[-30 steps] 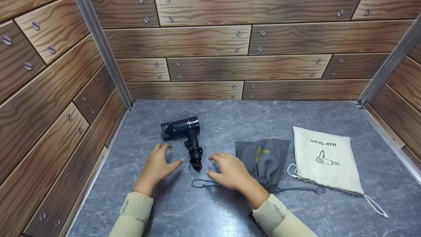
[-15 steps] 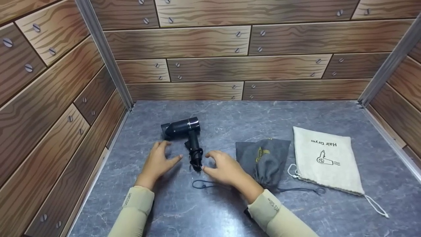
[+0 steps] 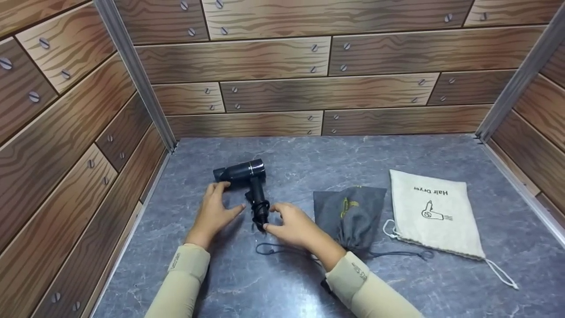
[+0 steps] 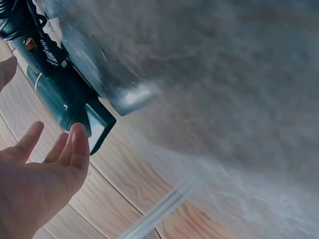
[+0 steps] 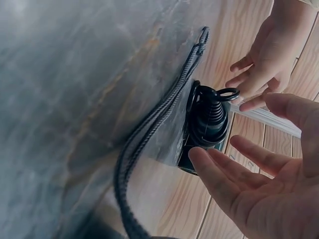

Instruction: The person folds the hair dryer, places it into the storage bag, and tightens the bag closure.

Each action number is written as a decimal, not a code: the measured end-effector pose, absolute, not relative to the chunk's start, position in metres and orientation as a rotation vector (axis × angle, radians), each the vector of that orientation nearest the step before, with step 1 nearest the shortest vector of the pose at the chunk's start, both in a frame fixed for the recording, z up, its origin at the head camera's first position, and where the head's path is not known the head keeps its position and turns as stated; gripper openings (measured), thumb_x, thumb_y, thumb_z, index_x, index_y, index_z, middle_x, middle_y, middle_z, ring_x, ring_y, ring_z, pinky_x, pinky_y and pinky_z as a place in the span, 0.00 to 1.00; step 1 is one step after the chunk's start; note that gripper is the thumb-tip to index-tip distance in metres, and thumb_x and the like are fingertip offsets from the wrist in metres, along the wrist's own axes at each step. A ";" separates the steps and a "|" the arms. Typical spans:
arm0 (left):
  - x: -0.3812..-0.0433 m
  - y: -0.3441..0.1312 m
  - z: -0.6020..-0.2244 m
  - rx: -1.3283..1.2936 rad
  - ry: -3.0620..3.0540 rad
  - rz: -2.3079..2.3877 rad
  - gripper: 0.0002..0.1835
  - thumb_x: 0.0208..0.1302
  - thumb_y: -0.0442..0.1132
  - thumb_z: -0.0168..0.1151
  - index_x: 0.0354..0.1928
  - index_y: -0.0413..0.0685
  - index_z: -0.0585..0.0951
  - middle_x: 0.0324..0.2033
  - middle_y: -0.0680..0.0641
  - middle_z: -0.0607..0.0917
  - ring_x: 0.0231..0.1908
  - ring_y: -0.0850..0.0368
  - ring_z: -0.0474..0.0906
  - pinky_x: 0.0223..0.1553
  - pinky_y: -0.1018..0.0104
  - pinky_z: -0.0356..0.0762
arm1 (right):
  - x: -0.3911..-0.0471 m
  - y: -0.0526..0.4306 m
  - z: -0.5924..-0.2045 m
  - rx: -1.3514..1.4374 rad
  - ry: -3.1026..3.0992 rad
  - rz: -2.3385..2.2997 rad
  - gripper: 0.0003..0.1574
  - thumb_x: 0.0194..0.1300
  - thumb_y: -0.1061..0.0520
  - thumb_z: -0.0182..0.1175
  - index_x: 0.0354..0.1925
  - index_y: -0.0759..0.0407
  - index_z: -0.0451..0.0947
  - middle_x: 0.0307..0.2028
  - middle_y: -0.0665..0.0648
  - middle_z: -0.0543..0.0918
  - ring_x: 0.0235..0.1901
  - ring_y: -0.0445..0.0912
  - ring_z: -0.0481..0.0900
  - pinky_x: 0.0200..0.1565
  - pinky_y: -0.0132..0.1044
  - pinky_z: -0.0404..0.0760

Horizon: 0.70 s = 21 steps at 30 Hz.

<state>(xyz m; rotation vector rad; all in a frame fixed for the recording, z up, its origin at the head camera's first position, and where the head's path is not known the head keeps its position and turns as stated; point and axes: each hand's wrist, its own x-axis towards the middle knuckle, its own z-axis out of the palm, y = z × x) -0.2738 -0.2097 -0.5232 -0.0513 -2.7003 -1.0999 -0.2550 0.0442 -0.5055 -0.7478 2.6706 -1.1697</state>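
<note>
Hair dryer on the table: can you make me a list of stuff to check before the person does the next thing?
1. Hair dryer lying on its side on the table: ok.
2. Cord wrapped round the handle: ok, the coils show.
3. Left-hand grip closed on the barrel: not ok, its fingers are open.
4. Left fingertips touching the dryer: cannot tell, they overlap it in view.
5. Right-hand grip closed round the handle: not ok, its fingers are spread near the handle's end.
6. Gray drawstring bag off the dryer: ok, it lies apart, to the right.
</note>
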 end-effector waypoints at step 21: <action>-0.298 -0.206 -0.526 -0.053 -2.643 -0.953 0.48 0.54 0.37 0.82 0.76 0.41 0.68 0.69 0.36 0.70 0.70 0.34 0.69 0.74 0.38 0.67 | -0.261 0.031 -0.511 -0.539 2.545 -1.332 0.47 0.65 0.47 0.70 0.73 0.65 0.67 0.67 0.74 0.77 0.67 0.67 0.77 0.69 0.63 0.75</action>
